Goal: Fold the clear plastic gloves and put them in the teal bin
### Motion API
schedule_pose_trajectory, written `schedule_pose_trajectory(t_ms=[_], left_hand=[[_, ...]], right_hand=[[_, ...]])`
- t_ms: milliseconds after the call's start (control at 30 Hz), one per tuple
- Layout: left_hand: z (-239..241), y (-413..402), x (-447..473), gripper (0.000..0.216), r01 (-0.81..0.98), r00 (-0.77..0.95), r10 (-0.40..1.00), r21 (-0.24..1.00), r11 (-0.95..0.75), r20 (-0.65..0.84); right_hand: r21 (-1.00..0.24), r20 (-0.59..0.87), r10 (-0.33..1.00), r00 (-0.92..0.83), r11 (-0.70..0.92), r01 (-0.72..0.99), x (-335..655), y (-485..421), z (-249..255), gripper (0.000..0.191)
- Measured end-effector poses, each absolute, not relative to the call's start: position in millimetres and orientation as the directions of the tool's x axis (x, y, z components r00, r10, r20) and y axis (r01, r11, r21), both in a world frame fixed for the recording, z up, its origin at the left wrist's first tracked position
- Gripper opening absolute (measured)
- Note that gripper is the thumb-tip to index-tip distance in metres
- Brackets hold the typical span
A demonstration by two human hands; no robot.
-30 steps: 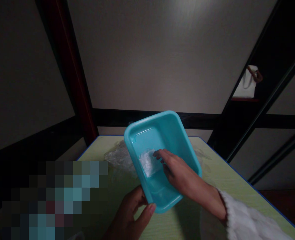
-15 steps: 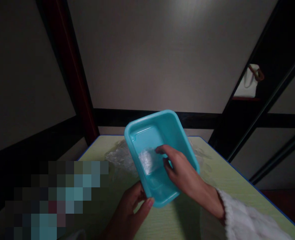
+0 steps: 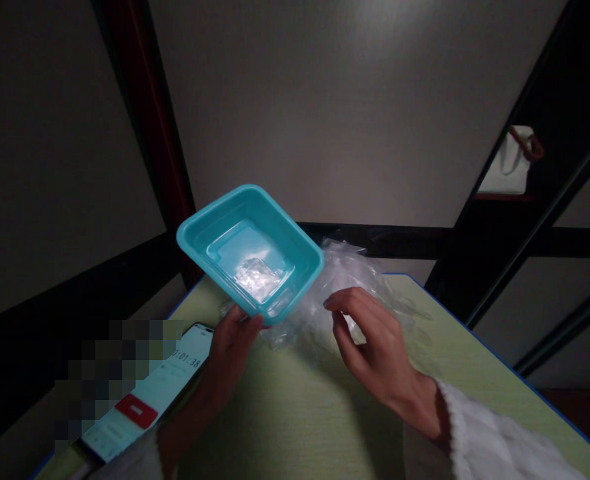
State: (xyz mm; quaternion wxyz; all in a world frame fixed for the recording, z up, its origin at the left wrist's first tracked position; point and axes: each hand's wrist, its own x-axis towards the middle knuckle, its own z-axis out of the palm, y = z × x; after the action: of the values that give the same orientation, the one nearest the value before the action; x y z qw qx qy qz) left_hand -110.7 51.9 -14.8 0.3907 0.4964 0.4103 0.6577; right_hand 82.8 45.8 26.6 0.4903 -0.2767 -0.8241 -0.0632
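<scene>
A turquoise plastic tub (image 3: 279, 220) is held tilted above the table, its open side facing me. My left hand (image 3: 232, 337) grips its near rim, with the thumb on the edge. A shiny clear plastic piece (image 3: 257, 279) lies on the tub's floor; its exact kind I cannot make out. To the right, apart from the tub, my right hand (image 3: 375, 340) hovers with fingers bent, thumb and forefinger apart, and nothing visible in it. Crumpled clear plastic bags (image 3: 347, 273) lie on the table behind and between my hands.
The pale yellow-green table (image 3: 285, 413) has a blue edge. On its left lies a phone (image 3: 167, 380) showing a timer, partly covered by a pixelated patch. Panelled wall (image 3: 315, 133) stands behind the table. A white bag (image 3: 507, 163) rests on a shelf at right.
My left hand has moved the tub left and up, turning it. My right hand, earlier inside the tub, is now outside it on the right. More plastic bag shows behind.
</scene>
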Motion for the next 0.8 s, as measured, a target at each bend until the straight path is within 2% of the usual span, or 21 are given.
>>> schedule_pose_trajectory(t_ms=[367, 800], left_hand=[[-19.2, 77.6, -131.7, 0.027, -0.196, -0.327, 0.913, 0.927, -0.320, 0.246], [-19.4, 79.5, -131.5, 0.028, -0.285, -0.365, 0.919, 0.922, -0.263, 0.149]], right_hand=[[-0.167, 0.798, 0.421, -0.431, 0.842, 0.513, 81.6, 43.1, 23.3, 0.020], [-0.157, 0.716, 0.480, -0.507, 0.818, 0.554, 81.0, 46.4, 21.0, 0.019]])
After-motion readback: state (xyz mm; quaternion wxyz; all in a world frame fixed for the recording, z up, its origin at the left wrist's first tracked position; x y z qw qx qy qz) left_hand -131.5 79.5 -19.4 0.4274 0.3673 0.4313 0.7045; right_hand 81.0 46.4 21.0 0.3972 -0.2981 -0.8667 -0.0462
